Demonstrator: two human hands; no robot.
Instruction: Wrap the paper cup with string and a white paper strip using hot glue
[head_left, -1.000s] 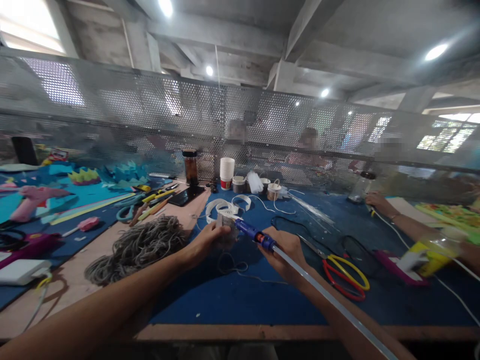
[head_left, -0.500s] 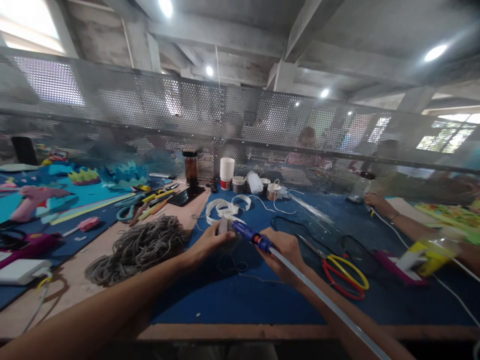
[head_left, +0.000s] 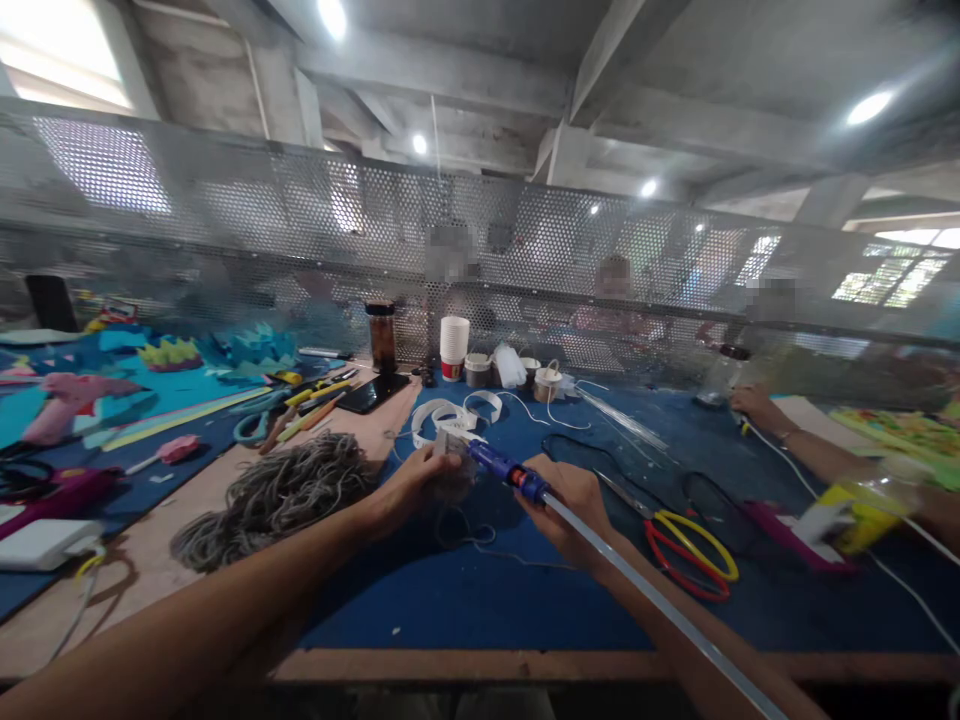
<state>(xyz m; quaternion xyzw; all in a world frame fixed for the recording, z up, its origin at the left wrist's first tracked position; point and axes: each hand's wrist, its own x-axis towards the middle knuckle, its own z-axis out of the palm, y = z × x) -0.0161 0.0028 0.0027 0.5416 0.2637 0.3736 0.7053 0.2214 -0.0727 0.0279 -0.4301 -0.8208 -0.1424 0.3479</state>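
My right hand (head_left: 574,500) is closed around a blue glue gun (head_left: 504,468) with a long clear glue stick (head_left: 660,605) running back over my forearm. Its nozzle points left at a small clear object wound with grey string (head_left: 452,470), which my left hand (head_left: 412,482) grips just above the blue table mat (head_left: 465,590). A thin strand of the string (head_left: 469,535) trails on the mat below both hands.
A heap of grey string (head_left: 274,495) lies left of my hands. Red and yellow scissors (head_left: 686,550) sit to the right. White ribbon (head_left: 446,412), paper cups (head_left: 454,345) and a dark jar (head_left: 382,335) stand behind. Another person's arm (head_left: 795,435) rests at right. A perforated metal screen (head_left: 480,240) backs the table.
The glue gun's nozzle stays at the wrapped object while both hands shift slightly, first up and left, then settling back. Little else has moved.
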